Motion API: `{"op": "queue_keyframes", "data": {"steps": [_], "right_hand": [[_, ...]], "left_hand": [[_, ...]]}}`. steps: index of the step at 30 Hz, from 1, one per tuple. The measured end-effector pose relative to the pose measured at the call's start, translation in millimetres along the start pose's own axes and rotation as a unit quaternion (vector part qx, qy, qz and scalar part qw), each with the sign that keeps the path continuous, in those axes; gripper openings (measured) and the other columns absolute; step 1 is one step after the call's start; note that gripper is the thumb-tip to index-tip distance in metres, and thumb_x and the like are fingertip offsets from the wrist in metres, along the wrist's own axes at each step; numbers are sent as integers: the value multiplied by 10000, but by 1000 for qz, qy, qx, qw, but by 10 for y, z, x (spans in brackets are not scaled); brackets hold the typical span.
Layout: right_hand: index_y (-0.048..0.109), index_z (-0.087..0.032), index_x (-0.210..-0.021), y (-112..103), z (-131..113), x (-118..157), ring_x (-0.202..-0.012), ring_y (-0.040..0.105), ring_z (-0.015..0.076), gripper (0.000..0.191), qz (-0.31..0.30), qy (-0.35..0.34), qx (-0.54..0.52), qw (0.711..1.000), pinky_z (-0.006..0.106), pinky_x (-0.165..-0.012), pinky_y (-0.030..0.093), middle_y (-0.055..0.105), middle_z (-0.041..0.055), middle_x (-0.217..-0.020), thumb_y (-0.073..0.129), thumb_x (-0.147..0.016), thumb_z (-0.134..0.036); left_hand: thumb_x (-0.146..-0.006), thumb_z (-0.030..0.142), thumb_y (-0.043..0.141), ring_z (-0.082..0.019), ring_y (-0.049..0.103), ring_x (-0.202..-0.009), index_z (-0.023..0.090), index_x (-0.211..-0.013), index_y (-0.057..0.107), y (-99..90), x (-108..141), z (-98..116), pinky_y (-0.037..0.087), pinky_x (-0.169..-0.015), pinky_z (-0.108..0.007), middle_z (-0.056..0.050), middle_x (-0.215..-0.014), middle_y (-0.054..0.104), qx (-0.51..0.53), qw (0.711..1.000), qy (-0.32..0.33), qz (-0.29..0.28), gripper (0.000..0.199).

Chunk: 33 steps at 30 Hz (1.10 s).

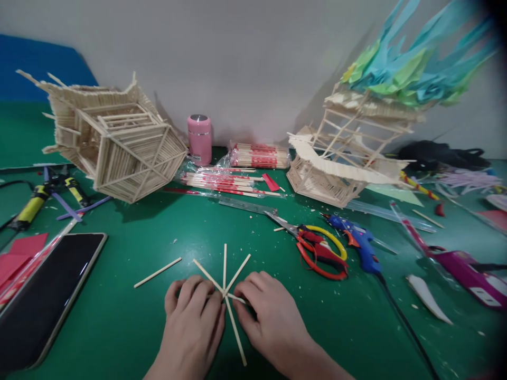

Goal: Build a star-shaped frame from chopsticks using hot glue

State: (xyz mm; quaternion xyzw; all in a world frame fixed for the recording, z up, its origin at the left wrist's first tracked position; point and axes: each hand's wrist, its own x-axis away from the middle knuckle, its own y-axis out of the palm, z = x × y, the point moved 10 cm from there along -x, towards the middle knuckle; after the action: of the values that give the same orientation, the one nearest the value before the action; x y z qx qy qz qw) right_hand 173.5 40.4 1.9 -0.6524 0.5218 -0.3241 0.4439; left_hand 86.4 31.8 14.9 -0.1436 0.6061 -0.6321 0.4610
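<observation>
Several short wooden sticks lie on the green table in a star, their inner ends meeting at one point between my hands. My left hand is at the star's left side, fingers curled together at a stick that is mostly hidden beneath them. On the other side, my right hand pinches the stick pointing right, near the centre. One longer stick points toward me between the hands. A loose stick lies apart at the left.
Red-and-yellow scissors and a blue glue gun lie at the right. A phone is at the left. Two stick models, a pink bottle and packs of sticks stand or lie along the wall.
</observation>
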Motion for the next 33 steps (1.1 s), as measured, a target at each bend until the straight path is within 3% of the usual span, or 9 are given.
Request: {"op": "queue_keyframes", "data": {"steps": [13,19,26,33], "right_hand": [[542,-192,-689,6,-67,-25,-633,447,154,144,3,-38,46,998,271,-553,297,539,4,-682,490,-822,-208],[538,-200,-676,-4,-92,-23,-624,458,156,175,22,-47,63,997,274,-547,297,544,4,-675,469,-836,-219],[534,-197,-663,-5,-92,-16,-618,457,151,194,24,-47,59,997,272,-541,304,536,5,-666,460,-842,-219],[544,-193,-697,4,-135,-38,-630,461,157,167,16,-67,53,996,274,-555,325,547,9,-681,456,-837,-180]], "left_hand": [[-832,184,400,-218,486,-906,214,-719,589,41,-11,-50,253,-850,-404,-12,-813,634,67,994,-85,31,222],[-821,167,416,-221,487,-905,219,-734,588,80,-16,-34,254,-838,-400,-8,-821,637,46,997,-64,2,199],[-824,178,401,-216,492,-891,214,-719,595,37,-24,-27,262,-842,-401,-16,-802,633,59,995,-76,26,223],[-803,166,438,-206,492,-876,214,-757,572,59,-27,8,267,-819,-383,-4,-827,620,55,998,-29,-9,150]]}}
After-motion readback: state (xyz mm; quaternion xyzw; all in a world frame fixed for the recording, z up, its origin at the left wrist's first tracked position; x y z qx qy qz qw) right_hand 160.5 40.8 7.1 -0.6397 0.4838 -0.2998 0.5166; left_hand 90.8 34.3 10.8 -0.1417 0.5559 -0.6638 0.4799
